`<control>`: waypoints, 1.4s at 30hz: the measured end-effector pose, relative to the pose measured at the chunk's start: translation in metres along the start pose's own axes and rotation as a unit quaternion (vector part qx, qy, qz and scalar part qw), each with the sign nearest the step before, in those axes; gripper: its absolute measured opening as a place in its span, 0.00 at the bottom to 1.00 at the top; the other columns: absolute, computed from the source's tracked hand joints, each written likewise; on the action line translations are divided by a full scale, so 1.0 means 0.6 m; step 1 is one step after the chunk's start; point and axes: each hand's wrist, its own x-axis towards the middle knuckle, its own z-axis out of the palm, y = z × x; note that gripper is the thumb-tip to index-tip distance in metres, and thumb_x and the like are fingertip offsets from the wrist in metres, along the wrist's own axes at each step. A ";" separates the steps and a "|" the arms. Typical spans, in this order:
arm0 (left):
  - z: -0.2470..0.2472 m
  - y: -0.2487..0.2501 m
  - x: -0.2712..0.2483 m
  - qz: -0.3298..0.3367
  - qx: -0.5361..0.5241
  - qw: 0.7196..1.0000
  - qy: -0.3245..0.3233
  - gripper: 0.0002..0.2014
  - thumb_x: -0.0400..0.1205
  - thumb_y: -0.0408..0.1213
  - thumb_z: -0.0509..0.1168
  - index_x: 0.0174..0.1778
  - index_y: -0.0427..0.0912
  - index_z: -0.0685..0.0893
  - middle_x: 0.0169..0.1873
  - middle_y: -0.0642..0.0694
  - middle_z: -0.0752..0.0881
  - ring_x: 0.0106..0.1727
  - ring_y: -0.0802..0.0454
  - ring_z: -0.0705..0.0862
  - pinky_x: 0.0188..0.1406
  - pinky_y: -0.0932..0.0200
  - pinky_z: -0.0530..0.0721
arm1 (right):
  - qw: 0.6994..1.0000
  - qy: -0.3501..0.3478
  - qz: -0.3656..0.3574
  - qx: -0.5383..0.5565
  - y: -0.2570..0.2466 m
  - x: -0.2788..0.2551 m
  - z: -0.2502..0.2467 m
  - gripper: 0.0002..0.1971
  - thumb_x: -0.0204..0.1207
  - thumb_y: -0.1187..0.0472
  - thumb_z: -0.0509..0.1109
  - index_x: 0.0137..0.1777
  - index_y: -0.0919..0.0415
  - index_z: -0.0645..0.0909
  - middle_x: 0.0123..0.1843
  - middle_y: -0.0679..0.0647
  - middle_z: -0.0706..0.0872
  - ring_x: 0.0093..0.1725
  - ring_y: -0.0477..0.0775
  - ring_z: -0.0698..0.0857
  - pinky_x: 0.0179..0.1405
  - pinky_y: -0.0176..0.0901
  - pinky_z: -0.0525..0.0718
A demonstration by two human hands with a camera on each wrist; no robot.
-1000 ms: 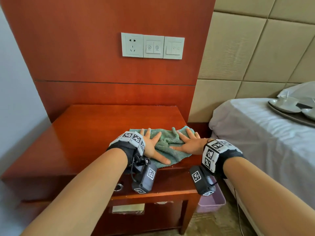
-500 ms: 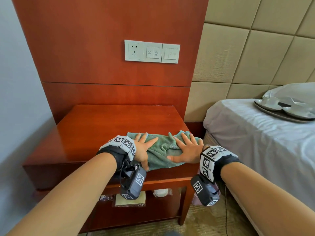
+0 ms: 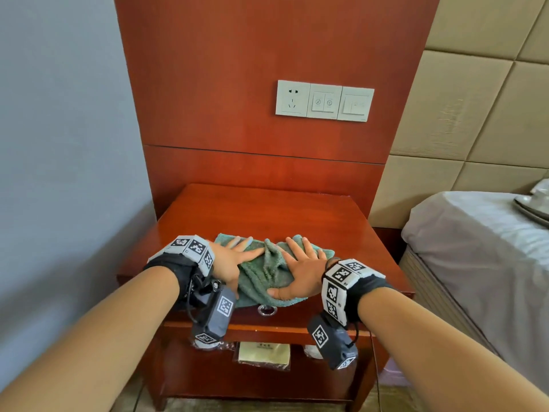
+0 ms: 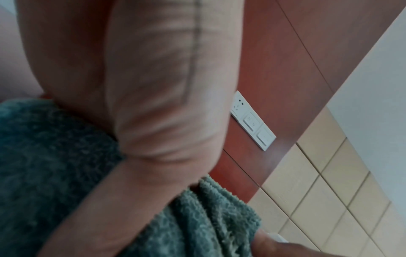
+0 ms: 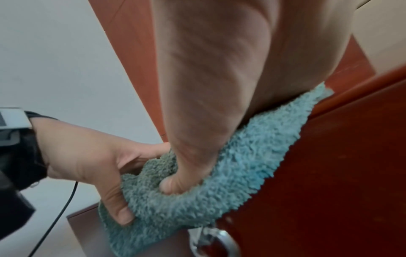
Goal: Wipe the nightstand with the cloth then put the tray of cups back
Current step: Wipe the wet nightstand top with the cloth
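A green terry cloth point(image 3: 269, 273) lies bunched at the front middle of the red-brown nightstand point(image 3: 267, 212), its near edge drooping over the front. My left hand point(image 3: 234, 258) presses flat on the cloth's left half, fingers spread, thumb on the drooping edge. My right hand point(image 3: 301, 269) presses flat on the right half, thumb pointing left. The right wrist view shows the cloth point(image 5: 241, 173) under my right hand point(image 5: 219, 69), with the left hand point(image 5: 87, 153) beside it. The tray of cups point(image 3: 534, 208) sits on the bed, cut off at the right edge.
The bed point(image 3: 475, 263) stands close to the right of the nightstand. A socket and switch panel point(image 3: 323, 101) is on the wooden wall panel behind. A ring pull point(image 3: 267, 310) hangs under the cloth. Packets point(image 3: 264, 353) lie on the lower shelf. A grey wall stands to the left.
Both hands slid the cloth left from the front right corner to the front middle. The hands came closer together and the cloth bunched between them, now overhanging the edge.
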 end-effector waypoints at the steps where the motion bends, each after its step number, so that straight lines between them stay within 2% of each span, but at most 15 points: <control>1: 0.003 -0.011 -0.007 -0.004 -0.005 1.000 0.003 0.55 0.76 0.43 0.72 0.81 0.64 0.32 0.82 0.53 0.26 0.83 0.49 0.26 0.83 0.34 0.43 | 1.000 0.004 -0.009 0.000 -0.013 0.006 -0.002 0.53 0.70 0.25 0.60 0.84 0.44 0.33 0.86 0.50 0.31 0.84 0.63 0.31 0.83 0.67 0.39; 4: 0.011 -0.046 -0.027 -0.018 -0.018 1.000 0.011 0.54 0.76 0.37 0.71 0.82 0.62 0.33 0.82 0.52 0.27 0.84 0.49 0.28 0.83 0.35 0.42 | 1.000 0.006 -0.031 0.004 -0.052 0.024 -0.010 0.53 0.70 0.25 0.60 0.83 0.42 0.29 0.86 0.49 0.31 0.84 0.63 0.30 0.82 0.68 0.39; 10: 0.036 -0.131 -0.067 -0.080 -0.029 0.995 0.044 0.56 0.74 0.32 0.71 0.82 0.60 0.33 0.83 0.52 0.29 0.85 0.49 0.31 0.84 0.40 0.45 | 0.997 0.038 -0.068 -0.002 -0.156 0.066 -0.017 0.53 0.69 0.24 0.58 0.83 0.42 0.30 0.87 0.51 0.34 0.85 0.64 0.32 0.82 0.68 0.40; 13: 0.054 -0.169 -0.074 -0.112 -0.041 0.989 0.086 0.58 0.72 0.33 0.74 0.84 0.57 0.36 0.84 0.49 0.33 0.85 0.48 0.33 0.84 0.42 0.43 | 0.995 0.047 -0.085 0.003 -0.201 0.077 -0.027 0.53 0.69 0.25 0.59 0.84 0.42 0.31 0.87 0.51 0.36 0.85 0.65 0.33 0.82 0.68 0.39; 17: 0.067 -0.185 -0.070 -0.121 -0.043 0.984 0.126 0.61 0.67 0.35 0.78 0.85 0.52 0.39 0.85 0.45 0.37 0.86 0.46 0.36 0.85 0.46 0.42 | 0.995 0.043 -0.087 0.016 -0.221 0.078 -0.033 0.54 0.69 0.25 0.60 0.85 0.44 0.34 0.87 0.50 0.36 0.85 0.64 0.32 0.82 0.67 0.38; 20: 0.070 -0.178 -0.057 -0.149 -0.030 0.979 0.133 0.64 0.64 0.36 0.79 0.84 0.57 0.35 0.85 0.46 0.36 0.86 0.46 0.36 0.84 0.38 0.46 | 0.995 0.046 -0.085 0.024 -0.216 0.077 -0.028 0.54 0.68 0.24 0.59 0.85 0.44 0.35 0.87 0.50 0.36 0.85 0.62 0.32 0.82 0.67 0.37; 22: 0.072 -0.158 -0.052 -0.170 -0.025 0.977 0.126 0.65 0.64 0.37 0.79 0.82 0.62 0.33 0.84 0.46 0.34 0.85 0.45 0.35 0.83 0.34 0.47 | 0.995 0.050 -0.085 0.024 -0.206 0.075 -0.022 0.53 0.68 0.24 0.58 0.85 0.45 0.36 0.88 0.50 0.36 0.85 0.62 0.33 0.81 0.67 0.37; 25: 0.065 -0.114 -0.048 -0.180 -0.021 0.978 0.099 0.62 0.68 0.34 0.76 0.81 0.64 0.32 0.84 0.48 0.31 0.85 0.43 0.33 0.81 0.30 0.44 | 0.994 0.055 -0.087 0.025 -0.177 0.066 -0.012 0.53 0.69 0.24 0.58 0.86 0.46 0.36 0.88 0.51 0.36 0.85 0.62 0.33 0.82 0.67 0.38; 33: 0.005 0.079 0.019 -0.105 0.005 0.992 0.064 0.52 0.76 0.27 0.64 0.83 0.58 0.34 0.83 0.50 0.30 0.85 0.45 0.33 0.81 0.31 0.42 | 0.998 0.047 -0.033 0.023 0.000 -0.001 0.018 0.50 0.76 0.30 0.57 0.85 0.54 0.32 0.87 0.51 0.33 0.85 0.59 0.33 0.83 0.65 0.41; 37: -0.003 0.195 0.063 -0.055 0.018 0.992 0.114 0.43 0.80 0.30 0.59 0.85 0.53 0.40 0.85 0.44 0.35 0.86 0.41 0.37 0.83 0.36 0.44 | 0.999 0.046 0.012 0.025 0.109 -0.053 0.033 0.49 0.78 0.33 0.58 0.85 0.57 0.33 0.87 0.51 0.33 0.86 0.58 0.34 0.84 0.63 0.42; 40: -0.010 0.272 0.076 -0.013 0.011 0.991 0.130 0.42 0.81 0.33 0.61 0.85 0.51 0.42 0.85 0.41 0.39 0.86 0.39 0.41 0.83 0.39 0.47 | 0.998 0.039 0.042 0.038 0.179 -0.087 0.046 0.49 0.79 0.36 0.60 0.85 0.56 0.31 0.87 0.50 0.33 0.86 0.56 0.33 0.84 0.62 0.41; 42: -0.019 0.307 0.087 0.001 0.011 0.993 0.115 0.45 0.80 0.37 0.64 0.85 0.53 0.40 0.85 0.41 0.38 0.86 0.38 0.40 0.82 0.37 0.46 | 0.996 0.040 0.065 0.047 0.210 -0.104 0.054 0.49 0.79 0.38 0.61 0.85 0.56 0.31 0.87 0.50 0.33 0.86 0.56 0.33 0.84 0.62 0.42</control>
